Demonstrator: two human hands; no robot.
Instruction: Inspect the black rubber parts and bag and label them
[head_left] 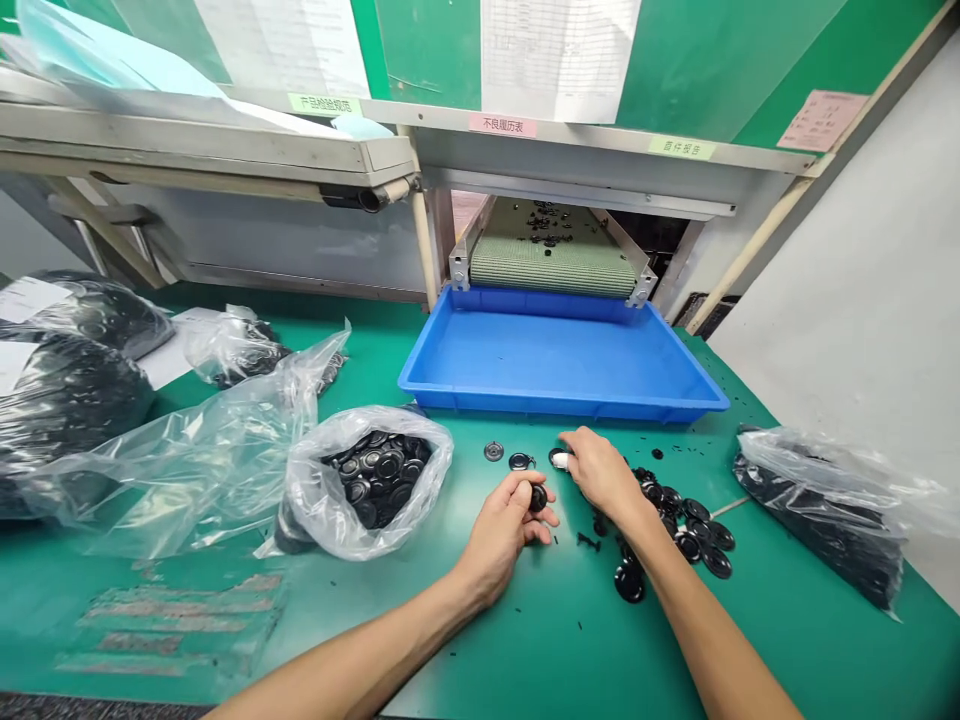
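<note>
Nearest the camera, two bare forearms reach in from the bottom edge over the green table (420, 650). The left hand (502, 530) is curled nearly shut, with its thumb and fingers pinching a black disc (538, 497) by the rim. The right hand (600, 472) is partly open and palm down, its fingertips (574, 445) over a second disc (556, 458) beside a small white patch; how firmly they hold it is hard to tell.

Two more discs (506, 456) lie just left of the hands. A loose heap of discs (675, 530) sits to their right, among small black scraps (589, 541). A slumped, open plastic bag of discs (367, 490) lies left of center, with fuller bags (75, 400) at the left edge and another (817, 510) at the right. A blue tray (562, 410) stands beyond, below a conveyor belt (551, 265).

A slack pinch could let a disc drop and roll into the heap or off the table. A careless elbow could tip the sagging bag and spill it.
</note>
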